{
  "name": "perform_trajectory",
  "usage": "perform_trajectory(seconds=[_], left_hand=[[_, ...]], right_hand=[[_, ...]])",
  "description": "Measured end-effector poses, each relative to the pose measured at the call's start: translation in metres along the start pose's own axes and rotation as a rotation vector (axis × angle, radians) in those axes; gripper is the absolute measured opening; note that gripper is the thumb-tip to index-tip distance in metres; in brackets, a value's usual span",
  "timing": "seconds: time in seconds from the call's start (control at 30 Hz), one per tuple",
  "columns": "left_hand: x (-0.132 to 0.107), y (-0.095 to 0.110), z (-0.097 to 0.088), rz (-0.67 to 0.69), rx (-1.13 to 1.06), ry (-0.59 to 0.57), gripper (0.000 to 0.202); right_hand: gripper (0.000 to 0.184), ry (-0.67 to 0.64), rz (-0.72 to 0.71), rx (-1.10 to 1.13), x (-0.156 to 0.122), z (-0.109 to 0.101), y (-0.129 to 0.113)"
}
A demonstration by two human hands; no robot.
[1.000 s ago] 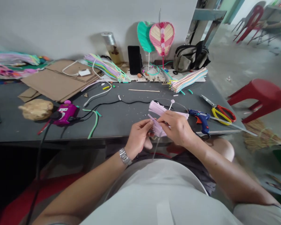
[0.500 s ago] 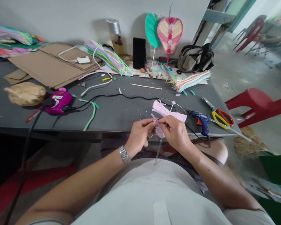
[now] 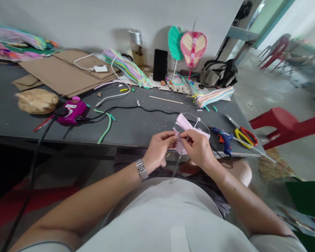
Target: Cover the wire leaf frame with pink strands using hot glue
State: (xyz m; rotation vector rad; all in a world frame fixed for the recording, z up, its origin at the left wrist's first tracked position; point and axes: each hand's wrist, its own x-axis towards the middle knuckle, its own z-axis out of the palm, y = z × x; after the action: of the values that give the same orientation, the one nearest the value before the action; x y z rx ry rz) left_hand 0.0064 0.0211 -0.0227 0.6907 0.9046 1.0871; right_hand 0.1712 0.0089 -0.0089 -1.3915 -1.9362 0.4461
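Observation:
My left hand [image 3: 159,150] and my right hand [image 3: 198,147] meet at the near edge of the grey table [image 3: 136,127], both pinched on a pink craft piece [image 3: 185,127] made of pale pink strips on a thin wire loop with a stem hanging down. My left hand wears a metal watch [image 3: 141,169]. A blue glue gun [image 3: 223,137] lies just right of my right hand. Yellow and red scissors [image 3: 243,133] lie beyond it.
A purple glue gun [image 3: 70,110] with a black cord, green strips [image 3: 107,125], cardboard sheets [image 3: 65,71], bundles of coloured strips [image 3: 127,66], a phone [image 3: 160,64], finished leaf fans [image 3: 193,45], a bag [image 3: 217,73] and a red plastic chair [image 3: 286,122] are around.
The view has shifted slightly; my hands stay together on the pink piece, working it with small finger movements.

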Motion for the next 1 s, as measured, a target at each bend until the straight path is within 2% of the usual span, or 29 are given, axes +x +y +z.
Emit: perform_trajectory(seconds=[0.2,0.4,0.57,0.7,0.83,0.9,1.0], left_hand=[[0.003,0.003,0.011,-0.044,-0.065,0.009,0.040],[0.000,0.001,0.021,-0.043,-0.106,0.032,0.042],[0.000,0.002,0.017,-0.041,-0.086,0.071,0.040],[0.005,0.000,0.010,-0.043,-0.033,0.094,0.037],[0.009,-0.004,0.008,-0.011,0.009,0.090,0.033],[0.008,-0.006,0.009,-0.015,0.044,0.056,0.031],[0.004,-0.005,0.011,-0.032,0.103,0.014,0.031]], right_hand=[[0.011,-0.004,0.100,0.058,0.005,-0.008,-0.002],[0.013,0.060,0.094,0.012,0.004,-0.011,-0.003],[0.017,0.034,0.062,0.015,0.002,-0.006,-0.001],[0.016,-0.061,-0.010,-0.049,0.010,-0.013,-0.004],[0.021,-0.097,-0.225,-0.309,0.038,-0.037,-0.019],[0.022,-0.189,-0.335,-0.491,0.057,-0.047,-0.028],[0.019,-0.415,-0.398,-0.654,0.083,-0.055,-0.039]])
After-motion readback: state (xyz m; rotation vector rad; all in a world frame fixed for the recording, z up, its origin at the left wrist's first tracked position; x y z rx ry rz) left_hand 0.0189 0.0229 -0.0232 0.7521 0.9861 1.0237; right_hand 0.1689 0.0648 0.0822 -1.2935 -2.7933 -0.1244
